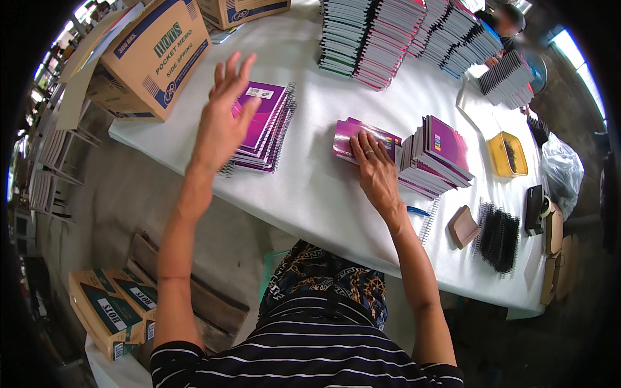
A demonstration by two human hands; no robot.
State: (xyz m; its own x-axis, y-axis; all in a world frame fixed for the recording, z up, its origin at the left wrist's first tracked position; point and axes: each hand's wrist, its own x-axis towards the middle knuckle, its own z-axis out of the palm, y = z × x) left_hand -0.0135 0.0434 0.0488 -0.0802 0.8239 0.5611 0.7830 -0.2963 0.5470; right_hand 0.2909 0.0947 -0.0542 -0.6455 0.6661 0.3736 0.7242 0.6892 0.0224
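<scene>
Notebooks sat stacked within easy reach: left hand (223, 113) hovered open, fingers spread, above the purple spiral stack (265, 126), while right hand (376, 169) lay flat on a loose purple cover (352, 134), pinning it.

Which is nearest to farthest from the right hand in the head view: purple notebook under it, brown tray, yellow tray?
From the right hand:
1. Purple notebook, under the fingers.
2. Brown tray, lower right.
3. Yellow tray, far right.

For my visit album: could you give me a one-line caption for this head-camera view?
Left hand raised open above a stack of purple spiral notebooks; right hand pressing a purple booklet on the white table.
</scene>
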